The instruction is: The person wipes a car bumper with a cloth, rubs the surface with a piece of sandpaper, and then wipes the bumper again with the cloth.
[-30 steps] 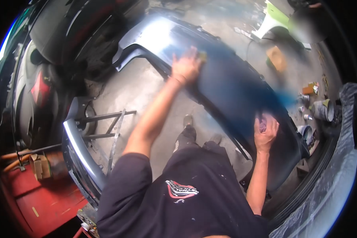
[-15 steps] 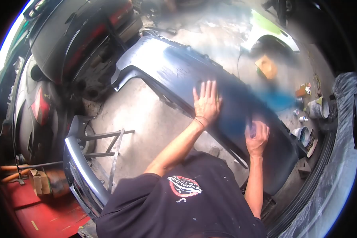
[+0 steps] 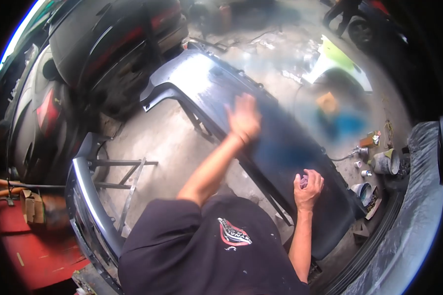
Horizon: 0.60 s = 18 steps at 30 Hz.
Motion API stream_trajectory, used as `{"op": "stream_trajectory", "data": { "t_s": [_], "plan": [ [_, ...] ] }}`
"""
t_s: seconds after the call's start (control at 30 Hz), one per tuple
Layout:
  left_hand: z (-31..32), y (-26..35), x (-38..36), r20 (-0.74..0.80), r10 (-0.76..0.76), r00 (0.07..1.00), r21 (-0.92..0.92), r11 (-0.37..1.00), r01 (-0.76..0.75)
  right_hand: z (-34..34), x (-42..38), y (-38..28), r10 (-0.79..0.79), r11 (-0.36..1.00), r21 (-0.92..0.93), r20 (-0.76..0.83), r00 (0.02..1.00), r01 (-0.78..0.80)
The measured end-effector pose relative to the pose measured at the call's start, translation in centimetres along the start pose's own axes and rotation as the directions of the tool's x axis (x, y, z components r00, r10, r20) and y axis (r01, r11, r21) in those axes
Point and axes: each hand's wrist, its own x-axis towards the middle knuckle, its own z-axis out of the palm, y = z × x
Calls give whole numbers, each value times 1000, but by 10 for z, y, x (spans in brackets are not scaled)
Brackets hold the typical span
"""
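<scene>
A long dark grey-blue car body panel [image 3: 275,132] lies slantwise across the view, propped on a metal stand. Fingers apart and a little blurred, my left hand [image 3: 244,118] is over the panel's middle and seems to rest on its surface. My right hand [image 3: 308,191] is at the panel's near right part, with its fingers curled round a small crumpled purple pad or cloth [image 3: 304,182]. Most of that purple piece is hidden by the fingers. Glossy light shows on the panel's far left end.
A chrome-edged bumper [image 3: 86,189] stands on a metal frame at left. Dark car parts [image 3: 118,49] fill the upper left. A yellow-green and white fender [image 3: 342,61] is at upper right. Buckets [image 3: 385,162] and a spray gun [image 3: 362,151] sit on the floor beyond the panel.
My left hand has shifted slightly left and is now blurred. My right hand has moved left and down in view, keeping the purple piece. The whole view has also tilted a little.
</scene>
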Motion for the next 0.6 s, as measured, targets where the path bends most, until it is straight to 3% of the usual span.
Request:
{"op": "stream_trajectory", "data": {
  "t_s": [0.07,0.13,0.2,0.27,0.33,0.4,0.5,0.53,0.57,0.6],
  "plan": [
    [-32,63,-80,-4,206,978,-127,970,-205,2,1,2,2,1000,-4,9,1000,-2],
    [-45,60,-90,24,256,966,-175,953,-248,3,0,3,-4,1000,14,14,1000,3],
    [-40,13,-48,141,176,974,-40,984,-172,3,1,2,25,1000,0,40,999,-25],
    [-18,-64,28,102,-49,994,50,998,44,5,3,1,37,999,-10,42,998,-37],
    [3,-142,110,218,-182,959,-23,981,192,5,3,1,36,999,-28,58,998,-35],
    [12,-180,163,309,-268,913,-31,956,291,4,4,2,31,998,-59,56,998,-28],
    [39,-154,153,197,-298,934,-90,943,320,4,5,0,2,999,-41,52,999,0],
    [32,-114,117,133,-143,981,15,990,142,3,5,0,20,999,-34,67,998,-18],
    [19,-63,66,-52,-9,999,30,999,10,5,4,2,-1,1000,-17,67,998,2],
    [-15,-11,17,7,74,997,-71,995,-73,5,4,4,-24,1000,-5,65,998,25]
  ]
}}
